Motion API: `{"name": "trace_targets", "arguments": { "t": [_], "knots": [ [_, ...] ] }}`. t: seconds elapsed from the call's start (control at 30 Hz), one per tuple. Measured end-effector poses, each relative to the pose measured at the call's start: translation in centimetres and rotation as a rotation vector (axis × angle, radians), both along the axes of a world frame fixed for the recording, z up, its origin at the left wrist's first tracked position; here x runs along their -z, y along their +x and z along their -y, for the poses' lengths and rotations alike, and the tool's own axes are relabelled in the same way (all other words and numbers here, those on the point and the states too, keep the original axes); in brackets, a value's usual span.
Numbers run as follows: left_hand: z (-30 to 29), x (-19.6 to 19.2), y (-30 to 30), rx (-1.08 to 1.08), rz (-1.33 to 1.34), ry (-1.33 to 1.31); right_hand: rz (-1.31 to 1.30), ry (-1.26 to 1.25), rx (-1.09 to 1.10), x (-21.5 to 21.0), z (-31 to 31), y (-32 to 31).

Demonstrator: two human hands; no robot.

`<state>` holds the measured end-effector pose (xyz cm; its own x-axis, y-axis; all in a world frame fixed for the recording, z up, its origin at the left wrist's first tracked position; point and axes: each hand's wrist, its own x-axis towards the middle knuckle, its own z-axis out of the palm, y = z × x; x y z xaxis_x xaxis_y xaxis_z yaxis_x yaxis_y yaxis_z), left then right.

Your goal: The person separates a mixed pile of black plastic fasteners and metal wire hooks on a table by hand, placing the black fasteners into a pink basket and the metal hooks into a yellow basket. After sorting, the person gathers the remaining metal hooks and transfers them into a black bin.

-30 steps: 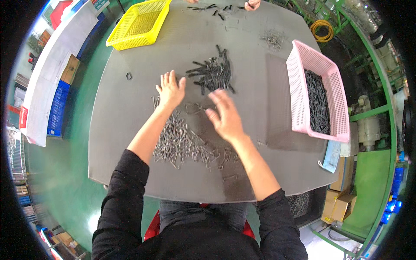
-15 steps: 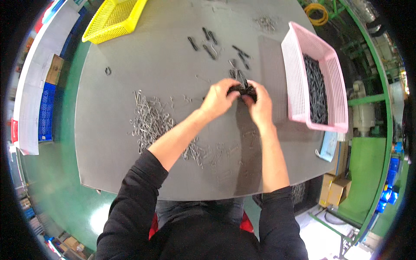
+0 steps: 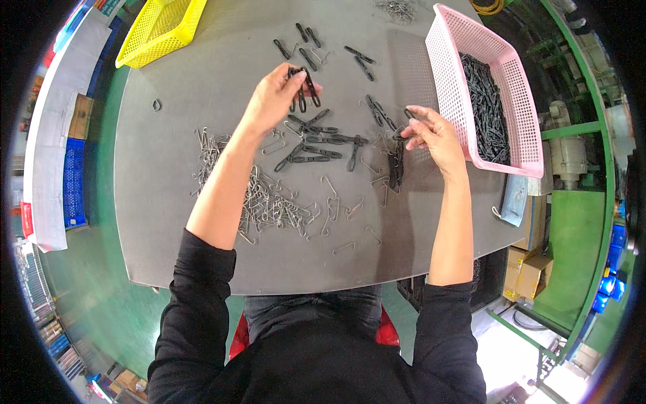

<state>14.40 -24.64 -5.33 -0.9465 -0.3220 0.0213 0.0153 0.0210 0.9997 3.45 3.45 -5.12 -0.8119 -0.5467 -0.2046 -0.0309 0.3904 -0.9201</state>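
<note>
One left hand [image 3: 272, 97], one right hand [image 3: 437, 138], one yellow basket [image 3: 178, 38], one pink basket [image 3: 446, 74], one dark ring [image 3: 157, 105], two wire-hook heaps [image 3: 272, 205] and countless black pieces [image 3: 486, 111] at one grey table [image 3: 161, 195].

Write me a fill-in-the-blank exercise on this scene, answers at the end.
1. The person's left-hand grip holds several slim looped pieces that are ____ in colour.
2. The pink perforated plastic basket stands on the person's ____ side of the grey table.
3. A heap of silvery bent-wire hooks lies nearest the person's ____ forearm.
4. The perforated plastic basket at the table's far left corner is coloured ____.

Missing words: black; right; left; yellow.
</note>
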Motion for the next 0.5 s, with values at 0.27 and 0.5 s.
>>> {"name": "trace_targets", "arguments": {
  "t": [0.27,0.5],
  "knots": [
    [0.3,-0.9,0.0,0.077,0.273,0.342,-0.37,0.344,0.034,1.9,2.8,-2.3],
    [-2.9,3.1,-0.9,-0.134,0.314,-0.807,-0.285,0.585,-0.059,1.8,6.3,-1.5]
  ]
}}
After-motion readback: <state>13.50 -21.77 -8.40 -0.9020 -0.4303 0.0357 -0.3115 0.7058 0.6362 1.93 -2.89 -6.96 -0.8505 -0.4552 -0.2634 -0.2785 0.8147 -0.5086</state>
